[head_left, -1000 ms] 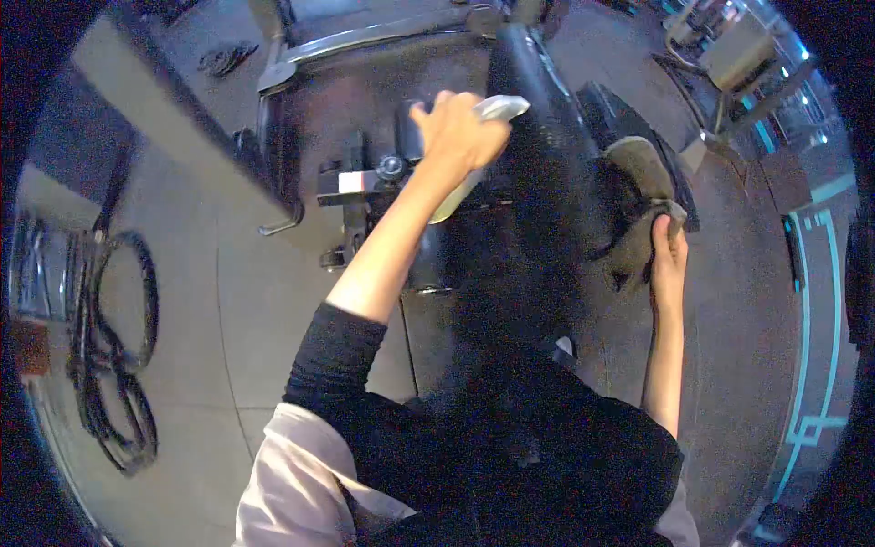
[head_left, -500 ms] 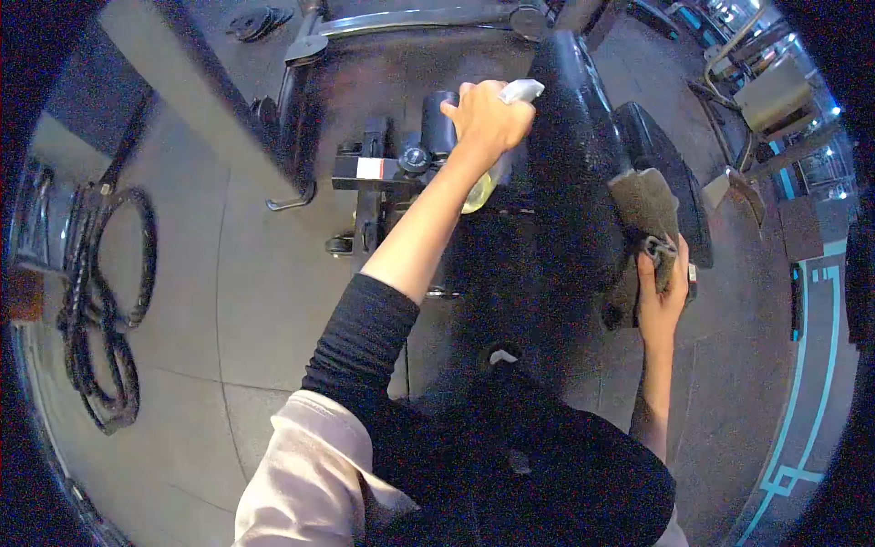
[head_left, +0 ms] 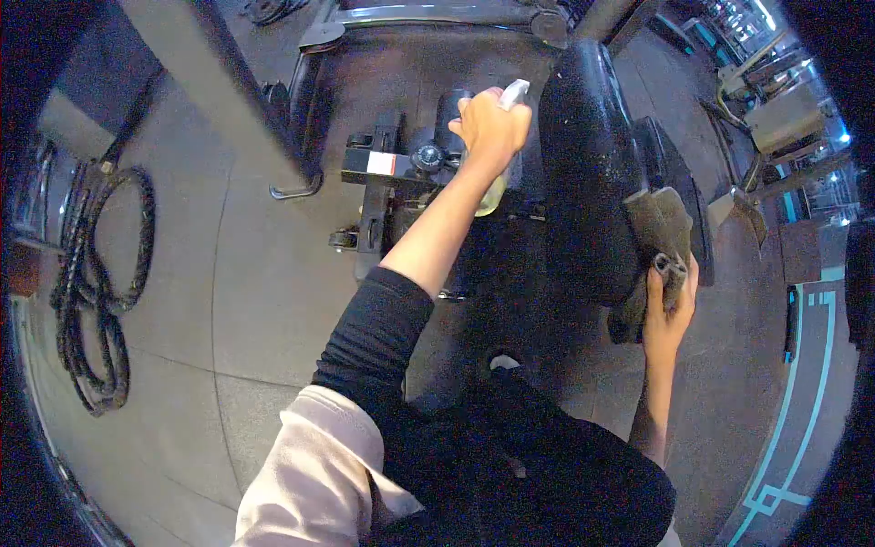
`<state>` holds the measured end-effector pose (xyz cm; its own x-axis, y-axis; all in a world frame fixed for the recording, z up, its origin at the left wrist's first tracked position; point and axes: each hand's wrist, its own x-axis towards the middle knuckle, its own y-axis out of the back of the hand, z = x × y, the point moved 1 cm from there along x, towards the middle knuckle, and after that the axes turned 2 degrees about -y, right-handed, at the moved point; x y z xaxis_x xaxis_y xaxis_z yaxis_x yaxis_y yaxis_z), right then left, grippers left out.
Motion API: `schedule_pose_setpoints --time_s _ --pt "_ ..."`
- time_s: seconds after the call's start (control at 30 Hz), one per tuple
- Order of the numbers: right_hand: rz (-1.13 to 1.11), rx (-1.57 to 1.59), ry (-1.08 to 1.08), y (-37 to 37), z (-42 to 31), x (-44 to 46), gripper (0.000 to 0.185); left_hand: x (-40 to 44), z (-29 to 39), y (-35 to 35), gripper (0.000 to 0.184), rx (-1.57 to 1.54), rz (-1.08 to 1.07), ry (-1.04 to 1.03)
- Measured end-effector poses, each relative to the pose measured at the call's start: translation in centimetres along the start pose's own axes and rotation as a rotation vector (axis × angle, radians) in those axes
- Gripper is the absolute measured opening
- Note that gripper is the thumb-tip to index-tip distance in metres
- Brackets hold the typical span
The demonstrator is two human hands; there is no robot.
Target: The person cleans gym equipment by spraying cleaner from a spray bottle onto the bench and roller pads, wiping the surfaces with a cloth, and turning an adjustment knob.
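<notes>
My left hand is wrapped round the neck of a spray bottle. Its white spray head sticks out past the knuckles, and yellowish liquid shows low in the bottle, behind my wrist. The nozzle points toward a black padded bench, whose glossy surface carries small specks, perhaps droplets. Closed on a bunched grey-brown cloth, my right hand is at the near right side of the pad. The cloth lies along the pad's edge, and my palm is partly hidden by it.
A black metal frame with a round knob and small wheels stands left of the bench. A thick grey post slants down at upper left. Coiled black rope lies on the floor at left. More gym equipment is at upper right.
The view has shifted slightly, so the bench and frame sit a little lower and further right. The spray head is tilted more upright. Both hands keep hold of their things.
</notes>
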<state>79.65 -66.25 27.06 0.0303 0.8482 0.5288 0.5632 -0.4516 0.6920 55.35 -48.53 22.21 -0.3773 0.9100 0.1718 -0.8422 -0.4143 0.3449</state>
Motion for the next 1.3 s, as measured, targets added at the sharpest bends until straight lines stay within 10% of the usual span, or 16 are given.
schedule_pose_setpoints --time_s 0.27,0.33,0.53,0.73,1.13,1.3 --pt "0.003 0.008 0.002 0.2 0.1 -0.1 0.03 -0.9 -5.2 -5.0 0.031 0.277 -0.277 -0.012" --pt "0.003 -0.004 0.001 0.1 0.1 -0.1 0.03 -0.8 -4.3 -3.8 0.021 -0.232 -0.894 -0.31" --pt "0.021 -0.033 -0.007 0.2 0.3 -0.2 0.03 -2.7 -3.3 -1.7 0.012 -0.118 -0.868 -0.207" --pt "0.034 0.013 -0.046 0.0 0.3 -0.5 0.03 -4.2 -2.5 -0.3 0.05 -0.506 -1.256 -0.047" --pt "0.005 -0.157 0.19 1.2 -1.7 -1.6 0.043 -9.3 -3.6 4.6 0.025 -0.079 -1.157 -0.034" --pt "-0.331 -0.406 0.3 1.0 -4.7 3.1 0.039 -12.0 -4.5 6.3 0.028 0.006 -0.88 -0.485"
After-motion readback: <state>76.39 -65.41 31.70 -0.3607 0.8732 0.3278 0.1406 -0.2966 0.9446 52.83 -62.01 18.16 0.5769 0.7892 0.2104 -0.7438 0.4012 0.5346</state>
